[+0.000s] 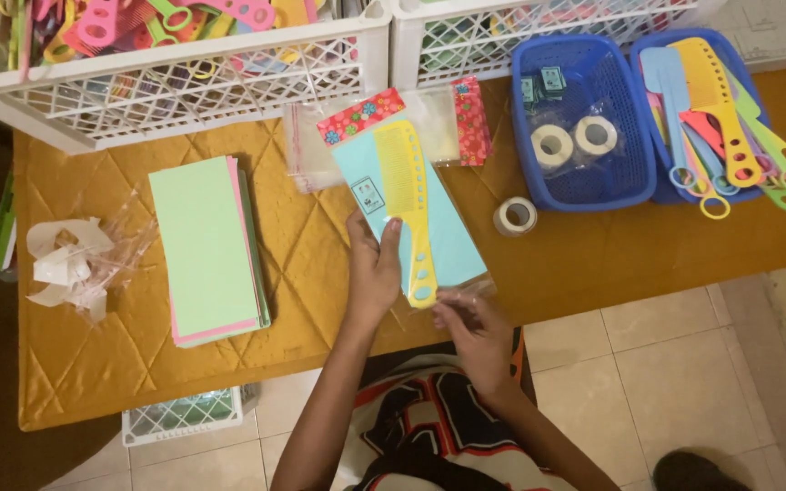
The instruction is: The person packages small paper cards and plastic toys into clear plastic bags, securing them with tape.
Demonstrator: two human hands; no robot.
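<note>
Two hands, comb handle partly covered.

Yellow comb on light-blue card, inside clear bag, tilted.

A low table under a quilted mustard-yellow cloth stands on a pale beige tiled floor.

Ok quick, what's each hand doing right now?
Left hand: closed on the yellow comb and its light blue card, thumb on top.
Right hand: pinching the bottom edge of the clear plastic sleeve.
</note>
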